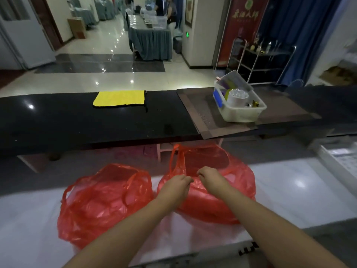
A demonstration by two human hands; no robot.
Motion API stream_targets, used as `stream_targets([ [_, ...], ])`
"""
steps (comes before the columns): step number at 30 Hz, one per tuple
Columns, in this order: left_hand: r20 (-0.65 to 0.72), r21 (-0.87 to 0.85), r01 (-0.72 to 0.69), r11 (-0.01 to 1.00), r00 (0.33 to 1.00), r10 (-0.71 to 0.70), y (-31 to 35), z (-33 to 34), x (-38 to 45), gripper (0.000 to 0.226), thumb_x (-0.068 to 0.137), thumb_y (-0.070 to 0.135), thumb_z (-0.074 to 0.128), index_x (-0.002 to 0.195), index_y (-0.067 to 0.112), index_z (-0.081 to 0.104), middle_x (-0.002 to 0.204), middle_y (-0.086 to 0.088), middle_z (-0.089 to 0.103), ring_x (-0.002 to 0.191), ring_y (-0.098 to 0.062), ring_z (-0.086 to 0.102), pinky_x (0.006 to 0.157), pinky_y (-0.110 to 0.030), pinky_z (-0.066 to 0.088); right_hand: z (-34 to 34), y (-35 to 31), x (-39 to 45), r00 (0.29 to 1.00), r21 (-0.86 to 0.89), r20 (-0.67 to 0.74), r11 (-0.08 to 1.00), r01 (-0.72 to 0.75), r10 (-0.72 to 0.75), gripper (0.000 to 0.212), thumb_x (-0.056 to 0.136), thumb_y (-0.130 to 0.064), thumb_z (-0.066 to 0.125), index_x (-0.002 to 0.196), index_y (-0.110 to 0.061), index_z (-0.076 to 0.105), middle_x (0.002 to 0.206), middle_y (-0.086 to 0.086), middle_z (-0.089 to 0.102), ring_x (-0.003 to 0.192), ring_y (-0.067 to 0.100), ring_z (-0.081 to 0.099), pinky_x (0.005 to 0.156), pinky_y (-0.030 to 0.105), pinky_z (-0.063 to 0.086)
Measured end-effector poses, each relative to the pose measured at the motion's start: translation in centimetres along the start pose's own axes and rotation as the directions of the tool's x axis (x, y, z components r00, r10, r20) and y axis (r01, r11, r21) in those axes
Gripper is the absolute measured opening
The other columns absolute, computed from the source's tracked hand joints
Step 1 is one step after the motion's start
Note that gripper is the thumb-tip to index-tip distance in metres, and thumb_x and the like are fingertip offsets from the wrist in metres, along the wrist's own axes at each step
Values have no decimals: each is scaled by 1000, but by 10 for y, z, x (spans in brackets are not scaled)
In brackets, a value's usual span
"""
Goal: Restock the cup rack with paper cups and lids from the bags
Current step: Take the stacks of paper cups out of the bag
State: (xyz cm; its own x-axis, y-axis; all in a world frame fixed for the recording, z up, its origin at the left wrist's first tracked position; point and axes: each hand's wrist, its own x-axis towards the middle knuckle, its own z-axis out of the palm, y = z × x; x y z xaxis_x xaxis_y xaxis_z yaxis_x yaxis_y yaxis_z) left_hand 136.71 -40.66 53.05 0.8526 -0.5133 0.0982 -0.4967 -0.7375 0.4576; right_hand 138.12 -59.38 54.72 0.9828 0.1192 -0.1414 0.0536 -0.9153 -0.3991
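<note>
Hands meet at the mouth of the right red plastic bag (222,190) on the white bench (289,190): left hand (176,185) and right hand (209,177) both pinch its near edge, likely to pull it open and reach the stock. A second red bag (100,202) sits just beside it, untouched. No cup rack shows.
</note>
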Motion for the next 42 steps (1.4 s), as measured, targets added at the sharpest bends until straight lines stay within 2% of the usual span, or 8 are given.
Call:
stream_targets([
  [8,249,-131,-26,991,967,59,-5,44,57,39,91,7,64,130,10,64,128,-12,64,120,-30,59,103,-35,42,25,44,14,962,-137,266,990,-33,69,46,92,-22,65,136,-16,52,134,10,52,124,31,53,100,37,41],
  [14,372,-17,-158,987,915,153,3,61,58,59,92,25,67,148,14,49,143,-13,51,129,-33,49,107,-38,39,10,81,-8,911,-364,385,931,0,150,99,88,-40,68,160,-30,1,159,15,22,146,37,23,113,49,37],
  [19,456,230,-118,966,890,0,11,73,48,91,85,52,72,159,30,22,160,-5,30,148,-31,25,119,-44,23,6,124,-33,890,-368,383,925,-98,247,97,92,-48,59,156,-39,-14,166,16,4,150,42,15,111,58,38],
  [24,534,329,-45,943,833,-147,13,76,42,120,75,61,78,159,37,-4,168,-7,4,154,-37,5,123,-57,10,-2,150,-52,837,-330,484,939,-93,254,133,69,-62,78,147,-50,-29,167,14,3,147,40,26,111,56,38],
  [31,473,140,-149,979,878,66,20,61,50,83,88,57,65,157,29,26,161,-4,29,147,-28,27,117,-45,34,-27,141,-66,809,-97,585,995,-1,58,97,77,-88,46,156,-49,5,167,-2,-14,154,26,-11,123,55,9],
  [35,393,126,-191,974,911,128,25,62,55,58,96,54,54,147,26,45,146,1,45,132,-24,46,105,-41,45,-32,117,-56,930,131,359,982,-139,84,58,99,-66,32,132,-28,62,139,-3,59,128,19,53,103,34,36],
  [37,363,153,-196,969,923,129,25,64,51,52,97,47,54,142,22,50,141,-2,50,126,-28,50,99,-42,48,-24,112,-43,956,-15,281,997,-80,81,47,102,-48,46,136,-17,59,137,5,61,125,25,56,101,36,43],
  [42,331,192,-251,949,927,178,31,72,24,58,93,51,32,131,18,59,132,-4,58,122,-29,53,100,-43,45,-5,110,-31,890,-310,424,950,-31,168,90,88,-44,70,158,-26,17,149,13,45,135,34,45,108,44,40],
])
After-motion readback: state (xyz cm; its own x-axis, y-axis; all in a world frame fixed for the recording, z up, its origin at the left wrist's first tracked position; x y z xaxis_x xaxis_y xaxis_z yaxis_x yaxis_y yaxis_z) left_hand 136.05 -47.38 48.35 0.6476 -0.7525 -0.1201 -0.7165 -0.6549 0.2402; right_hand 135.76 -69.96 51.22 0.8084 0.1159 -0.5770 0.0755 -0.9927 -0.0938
